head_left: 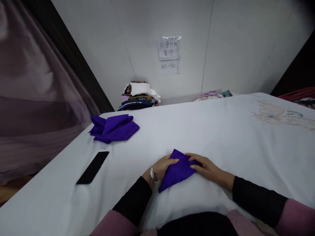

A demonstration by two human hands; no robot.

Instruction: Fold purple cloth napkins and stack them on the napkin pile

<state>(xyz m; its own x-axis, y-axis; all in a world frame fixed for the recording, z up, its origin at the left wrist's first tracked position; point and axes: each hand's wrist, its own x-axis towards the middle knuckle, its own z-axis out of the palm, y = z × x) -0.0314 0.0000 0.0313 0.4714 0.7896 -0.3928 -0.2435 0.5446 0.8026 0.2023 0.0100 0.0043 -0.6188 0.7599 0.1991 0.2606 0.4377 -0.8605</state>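
A purple cloth napkin [177, 172], folded into a roughly triangular shape, is between my two hands above the near part of the white-covered table. My left hand [164, 166] grips its left edge, thumb on top and the other fingers mostly hidden beneath. On the right side, my right hand [204, 166] pinches the napkin's corner between thumb and fingers. Farther off to the left lies another purple cloth [118, 128], loosely bunched with several folds.
A black flat rectangular object [93, 167] lies on the white tablecloth [172, 124] at the left. Beyond the far edge are a stack of folded clothes [139, 95] and more fabric [209, 95]. A handwritten paper sign [168, 54] hangs on the wall; a draped curtain [31, 88] stands left.
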